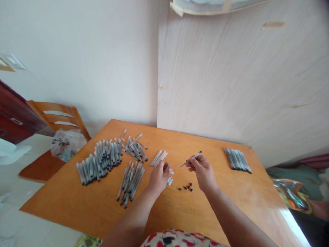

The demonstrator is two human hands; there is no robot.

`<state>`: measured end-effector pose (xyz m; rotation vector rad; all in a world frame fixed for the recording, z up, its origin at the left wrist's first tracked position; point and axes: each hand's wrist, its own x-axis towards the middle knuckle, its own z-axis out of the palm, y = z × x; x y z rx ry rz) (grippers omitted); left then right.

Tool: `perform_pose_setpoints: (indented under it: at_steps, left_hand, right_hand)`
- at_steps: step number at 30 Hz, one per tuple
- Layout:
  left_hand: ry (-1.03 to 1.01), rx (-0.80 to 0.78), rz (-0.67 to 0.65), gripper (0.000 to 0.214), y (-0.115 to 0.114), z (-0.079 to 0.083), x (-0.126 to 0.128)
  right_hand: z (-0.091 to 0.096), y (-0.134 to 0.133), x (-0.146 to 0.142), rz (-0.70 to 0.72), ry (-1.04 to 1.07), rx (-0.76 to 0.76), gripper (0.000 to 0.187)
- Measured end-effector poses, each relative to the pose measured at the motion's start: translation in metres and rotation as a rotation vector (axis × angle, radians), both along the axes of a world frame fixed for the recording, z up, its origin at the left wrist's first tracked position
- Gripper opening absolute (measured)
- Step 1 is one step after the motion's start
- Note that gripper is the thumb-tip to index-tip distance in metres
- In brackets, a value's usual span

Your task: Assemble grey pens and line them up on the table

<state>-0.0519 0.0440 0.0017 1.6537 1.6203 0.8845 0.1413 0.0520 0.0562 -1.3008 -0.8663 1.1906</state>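
My right hand (pixel 203 171) is closed around a clear pen (pixel 195 155) with a black end. The pen is tilted, its black end up and to the right, its pale end toward my left hand (pixel 158 177). The fingers of that left hand pinch together, and a small pale piece shows at their tips, too small to name. Right beside them lie small white pieces (pixel 170 180) and a row of slim white sticks (pixel 158 158). Several small black plugs (pixel 185 187) are scattered on the table between my forearms.
On the wooden table (pixel 164 212), a big pile of pens (pixel 102 159), a smaller heap (pixel 135 150) and a bundle (pixel 130 181) lie left. A neat row of pens (pixel 238 160) is at the far right. A chair (pixel 59 116) with a plastic bag (pixel 66 144) stands left; a wall rises behind.
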Motion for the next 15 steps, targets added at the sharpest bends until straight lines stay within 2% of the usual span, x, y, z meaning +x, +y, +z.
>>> perform_pose_setpoints:
  at_steps: [4, 8, 15]
  left_hand:
    - [-0.091, 0.093, -0.041, 0.019, -0.002, 0.015, 0.004]
    - [-0.074, 0.151, -0.091, 0.022, -0.002, 0.024, 0.005]
    - [-0.044, 0.112, -0.141, 0.024, -0.004, 0.036, 0.006]
  right_hand:
    - [0.013, 0.002, -0.003, -0.011, -0.018, 0.071, 0.032]
    - [0.022, 0.001, -0.007, -0.001, -0.054, 0.121, 0.032]
    - [0.026, -0.001, -0.01, 0.017, -0.075, 0.126, 0.035]
